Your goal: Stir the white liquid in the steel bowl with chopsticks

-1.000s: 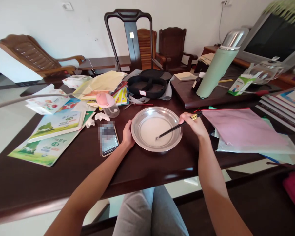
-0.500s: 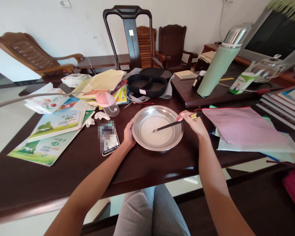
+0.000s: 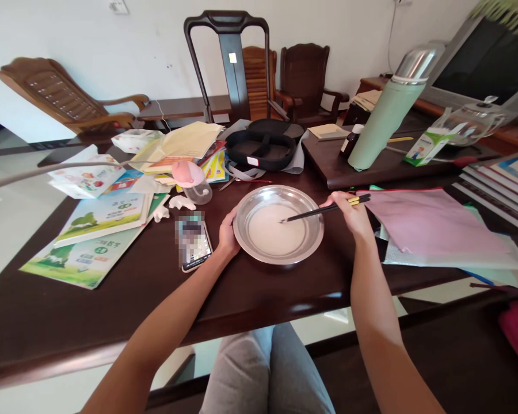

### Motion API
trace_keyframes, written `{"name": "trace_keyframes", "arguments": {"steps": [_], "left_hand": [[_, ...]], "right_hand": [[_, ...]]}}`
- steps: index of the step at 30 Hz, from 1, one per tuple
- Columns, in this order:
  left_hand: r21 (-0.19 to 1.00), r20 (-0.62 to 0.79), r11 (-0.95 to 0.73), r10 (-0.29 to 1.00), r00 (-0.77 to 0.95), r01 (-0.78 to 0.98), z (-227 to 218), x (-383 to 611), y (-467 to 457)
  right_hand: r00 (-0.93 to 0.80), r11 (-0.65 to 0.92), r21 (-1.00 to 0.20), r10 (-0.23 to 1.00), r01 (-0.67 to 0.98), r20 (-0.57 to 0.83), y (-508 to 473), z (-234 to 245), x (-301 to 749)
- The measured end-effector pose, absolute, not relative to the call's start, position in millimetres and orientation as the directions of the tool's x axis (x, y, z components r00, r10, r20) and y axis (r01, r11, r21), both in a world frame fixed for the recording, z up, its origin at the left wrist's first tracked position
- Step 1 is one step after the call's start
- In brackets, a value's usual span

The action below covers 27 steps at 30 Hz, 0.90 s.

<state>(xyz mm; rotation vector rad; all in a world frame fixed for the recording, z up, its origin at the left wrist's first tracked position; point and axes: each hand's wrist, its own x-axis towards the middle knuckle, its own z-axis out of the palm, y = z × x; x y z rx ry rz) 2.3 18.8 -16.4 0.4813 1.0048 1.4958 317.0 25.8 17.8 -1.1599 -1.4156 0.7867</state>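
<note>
A round steel dish (image 3: 311,246) with white liquid in it sits on the dark wooden table (image 3: 259,293) in front of me. My left hand (image 3: 228,234) grips the dish's left rim. My right hand (image 3: 350,214) is closed on a pair of black chopsticks (image 3: 317,212), whose tips reach into the white liquid near the dish's middle.
A phone (image 3: 192,242) lies just left of the dish. Books and papers (image 3: 99,218) and a pink-lidded cup (image 3: 191,181) crowd the left side. A black case (image 3: 261,150) is behind the dish, a green thermos (image 3: 388,112) stands at back right, and pink folders (image 3: 427,224) lie at right.
The chopstick tips have swept from the dish's lower middle up toward its centre, and my right hand has shifted slightly right. My left hand stays on the rim.
</note>
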Motion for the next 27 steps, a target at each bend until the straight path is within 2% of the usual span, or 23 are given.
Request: {"name": "trace_keyframes", "arguments": {"steps": [2, 7, 11, 14, 20, 27], "left_hand": [[0.810, -0.261, 0.098, 0.943, -0.207, -0.578, -17.6, 1.1, 19.3], [0.803, -0.273, 0.109, 0.941, -0.199, -0.586, -21.0, -0.6, 19.7], [0.801, -0.266, 0.123, 0.950, -0.164, -0.586, -19.7, -0.1, 18.4], [0.800, -0.284, 0.160, 0.950, -0.130, -0.579, -18.2, -1.3, 17.1], [0.785, -0.339, 0.237, 0.938, -0.077, -0.572, -19.8, -6.5, 17.7], [0.768, -0.368, 0.261, 0.927, -0.070, -0.585, -20.2, -7.7, 19.1]], "right_hand": [[0.068, 0.297, -0.932, 0.946, 0.206, 0.316, 25.4, 17.2, 318.6], [-0.102, 0.310, -0.932, 0.950, 0.186, 0.295, 24.6, 16.4, 310.2], [0.007, 0.324, -0.921, 0.943, 0.217, 0.333, 26.6, 15.9, 319.3], [0.091, 0.329, -0.930, 0.933, 0.165, 0.347, 27.2, 14.7, 325.6], [-0.097, 0.326, -0.929, 0.945, 0.177, 0.313, 26.6, 13.6, 307.8], [0.075, 0.323, -0.935, 0.939, 0.145, 0.336, 29.8, 12.1, 319.8]]}}
